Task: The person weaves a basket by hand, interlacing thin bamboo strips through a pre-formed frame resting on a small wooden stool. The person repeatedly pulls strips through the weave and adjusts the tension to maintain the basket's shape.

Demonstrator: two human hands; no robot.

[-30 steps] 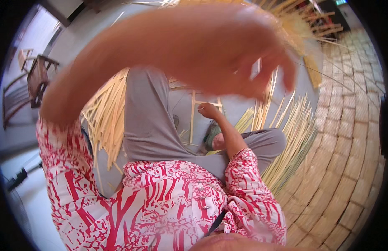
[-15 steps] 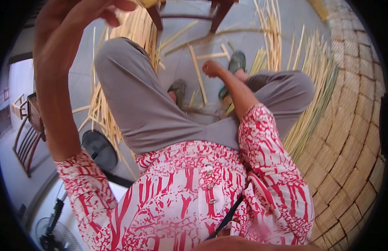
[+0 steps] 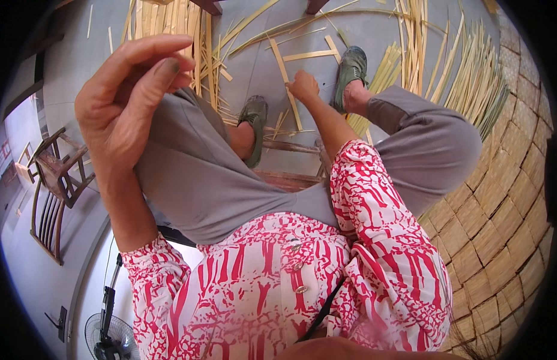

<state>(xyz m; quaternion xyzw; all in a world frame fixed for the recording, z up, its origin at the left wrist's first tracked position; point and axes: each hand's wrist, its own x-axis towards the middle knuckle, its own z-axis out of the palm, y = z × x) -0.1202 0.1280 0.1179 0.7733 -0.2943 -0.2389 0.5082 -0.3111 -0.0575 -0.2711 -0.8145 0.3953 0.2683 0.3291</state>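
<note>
My left hand (image 3: 131, 99) is raised above my left knee. Its fingers are bent and a gap shows between thumb and index finger; nothing is visible in it. My right hand (image 3: 303, 87) hangs between my shoes, its fingers curled closed. Whatever it may hold is hidden by the fist. A pale flat strip (image 3: 279, 58) lies on the floor just behind that hand; whether they touch I cannot tell. Beyond it, another short strip (image 3: 308, 55) lies crosswise.
Wide pale strips (image 3: 164, 21) lie beyond my left knee. Thin yellow-green strips (image 3: 470, 78) spread at the far right. A woven mat (image 3: 494, 222) covers the right side. At left are a wooden chair (image 3: 53, 174) and a fan (image 3: 110, 336). My shoes (image 3: 350, 72) flank the right hand.
My left hand has come down from the top edge and turned, its fingers now fully in view. The right hand stays low and closed. The whole view has shifted.
</note>
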